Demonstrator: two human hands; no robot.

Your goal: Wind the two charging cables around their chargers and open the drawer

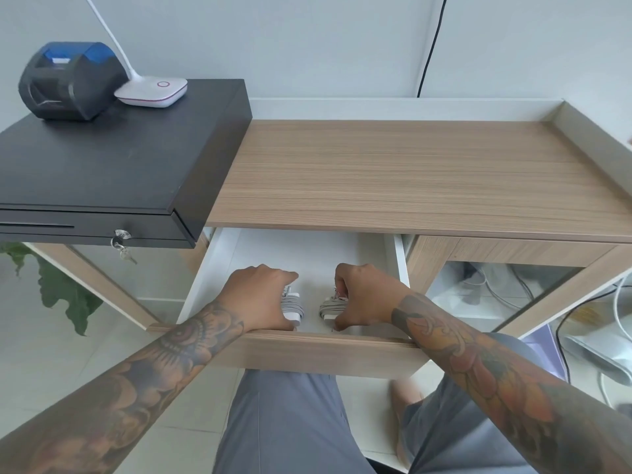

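With the drawer (pixel 307 347) already pulled out at lower centre, I'd set both bundles flat before letting go (so no loops slip). Left hand (pixel 260 295) curls round one wound charger (pixel 293 307); right hand (pixel 366 297) pinches the other charger (pixel 329 308), just beside it.

A pale grey wall (pixel 307 39) rises behind a wood-grain bench (pixel 410 172) edged by a low white rim (pixel 393 109). At left, a black cash drawer (pixel 102 165) carries a receipt printer (pixel 68 80) and a white lamp base (pixel 152 90). A black cable (pixel 431 46) hangs down the wall. Light floor tiles (pixel 34 319) lie below, with green leaves (pixel 68 295) at left.
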